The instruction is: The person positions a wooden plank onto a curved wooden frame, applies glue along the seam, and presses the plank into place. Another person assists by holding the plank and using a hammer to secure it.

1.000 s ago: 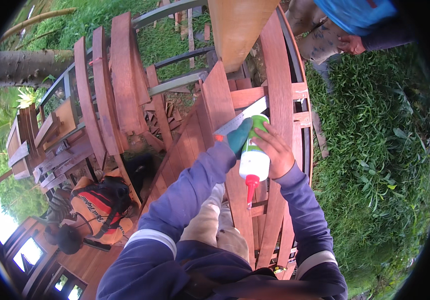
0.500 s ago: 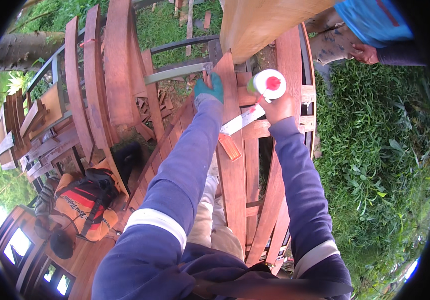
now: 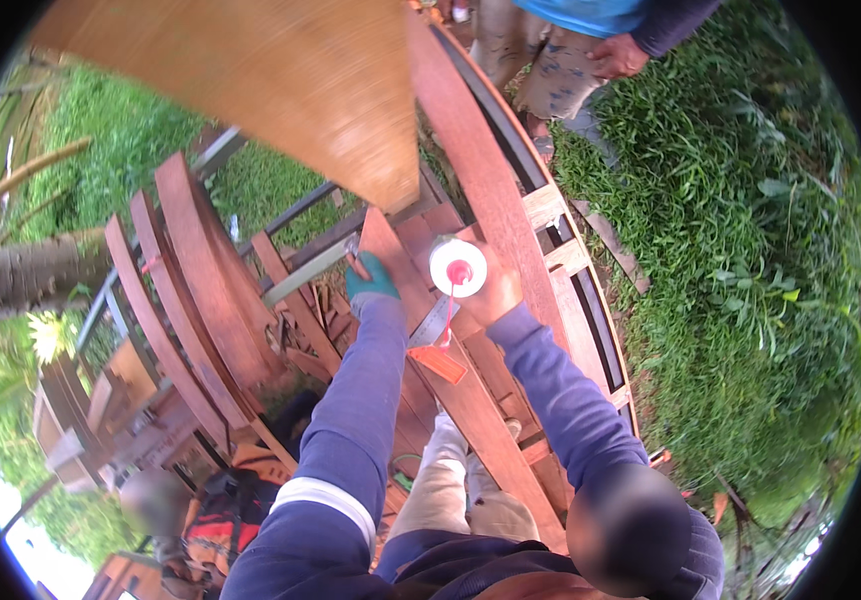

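My right hand [image 3: 500, 284], closed, holds a bottle [image 3: 460, 266] with a round white top and a red middle. A thin red strand runs down from it toward a square. The square's metal blade [image 3: 435, 320] crosses a reddish board [image 3: 486, 405], and its orange handle [image 3: 441, 364] sits at the board's left edge. My left hand [image 3: 374, 275], in a teal glove with bare fingertips, is closed by the upper left edge of the same board. Something small seems pinched in its fingers, too small to name.
A thick wooden beam [image 3: 280, 90] juts in from above. Curved reddish planks [image 3: 215, 270] stand at left. A person in a blue shirt [image 3: 590, 15] is at the upper right; another, with orange-and-black clothing [image 3: 235, 505], is at the lower left. Grass [image 3: 740, 270] lies along the right.
My view has turned and shifted, so the beam now fills the upper left. The bottle appears lower and nearer the square's handle. Both hands keep their hold.
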`<state>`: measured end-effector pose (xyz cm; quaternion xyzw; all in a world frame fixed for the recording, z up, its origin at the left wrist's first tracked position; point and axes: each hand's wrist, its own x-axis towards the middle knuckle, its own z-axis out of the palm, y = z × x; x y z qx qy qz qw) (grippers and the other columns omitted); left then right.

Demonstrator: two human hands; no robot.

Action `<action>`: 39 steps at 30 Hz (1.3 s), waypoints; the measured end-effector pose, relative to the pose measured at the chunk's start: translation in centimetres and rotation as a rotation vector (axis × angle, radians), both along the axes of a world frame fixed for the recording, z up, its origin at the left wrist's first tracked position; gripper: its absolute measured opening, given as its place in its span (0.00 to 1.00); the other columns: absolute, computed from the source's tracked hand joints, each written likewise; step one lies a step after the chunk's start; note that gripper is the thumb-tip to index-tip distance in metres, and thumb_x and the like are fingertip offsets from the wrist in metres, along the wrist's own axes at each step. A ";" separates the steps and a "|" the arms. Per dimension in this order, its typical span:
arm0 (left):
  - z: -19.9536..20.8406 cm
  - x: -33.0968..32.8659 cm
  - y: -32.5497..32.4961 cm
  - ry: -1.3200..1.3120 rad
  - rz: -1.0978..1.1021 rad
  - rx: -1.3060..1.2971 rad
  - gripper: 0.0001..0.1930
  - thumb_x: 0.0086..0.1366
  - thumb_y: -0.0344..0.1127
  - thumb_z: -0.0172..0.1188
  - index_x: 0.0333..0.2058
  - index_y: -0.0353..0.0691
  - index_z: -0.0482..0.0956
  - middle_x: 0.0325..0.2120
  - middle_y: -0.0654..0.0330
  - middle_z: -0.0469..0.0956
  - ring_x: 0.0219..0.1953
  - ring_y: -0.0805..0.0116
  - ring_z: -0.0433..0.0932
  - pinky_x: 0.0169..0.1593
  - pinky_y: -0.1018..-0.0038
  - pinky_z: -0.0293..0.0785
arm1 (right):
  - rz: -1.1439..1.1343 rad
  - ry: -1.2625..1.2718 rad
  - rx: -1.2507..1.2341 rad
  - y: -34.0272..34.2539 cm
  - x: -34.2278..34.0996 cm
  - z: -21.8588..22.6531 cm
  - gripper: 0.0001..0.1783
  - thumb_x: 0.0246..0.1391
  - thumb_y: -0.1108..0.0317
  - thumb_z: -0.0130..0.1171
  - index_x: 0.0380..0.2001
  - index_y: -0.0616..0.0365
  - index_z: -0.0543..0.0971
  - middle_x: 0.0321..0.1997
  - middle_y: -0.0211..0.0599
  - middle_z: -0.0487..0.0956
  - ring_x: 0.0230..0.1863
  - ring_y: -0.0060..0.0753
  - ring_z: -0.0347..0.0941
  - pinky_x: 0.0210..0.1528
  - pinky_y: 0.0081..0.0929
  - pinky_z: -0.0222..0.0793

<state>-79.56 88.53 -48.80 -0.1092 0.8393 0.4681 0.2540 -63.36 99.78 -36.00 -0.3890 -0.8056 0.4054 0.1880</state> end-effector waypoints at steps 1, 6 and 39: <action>-0.7 0.0 -0.1 0.029 -0.020 -0.005 0.34 0.73 0.54 0.54 0.63 0.28 0.69 0.58 0.41 0.77 0.59 0.47 0.78 0.58 0.64 0.74 | -0.041 -0.032 -0.039 -0.6 0.9 0.8 0.35 0.41 0.61 0.77 0.55 0.52 0.76 0.46 0.48 0.84 0.47 0.52 0.82 0.47 0.45 0.79; -10.2 -1.6 -3.6 0.262 -0.123 -0.034 0.31 0.76 0.52 0.50 0.63 0.29 0.70 0.60 0.41 0.75 0.61 0.49 0.75 0.59 0.66 0.73 | -0.188 0.118 -0.004 -4.8 6.1 2.9 0.38 0.40 0.66 0.78 0.56 0.58 0.74 0.50 0.51 0.82 0.50 0.55 0.81 0.50 0.44 0.78; -1.6 -0.1 -0.2 0.243 -0.083 -0.172 0.35 0.69 0.62 0.52 0.51 0.28 0.77 0.44 0.34 0.81 0.49 0.33 0.79 0.50 0.49 0.76 | -0.219 0.021 0.009 -6.4 16.6 -3.0 0.30 0.45 0.80 0.58 0.56 0.67 0.73 0.54 0.51 0.77 0.52 0.53 0.77 0.54 0.41 0.76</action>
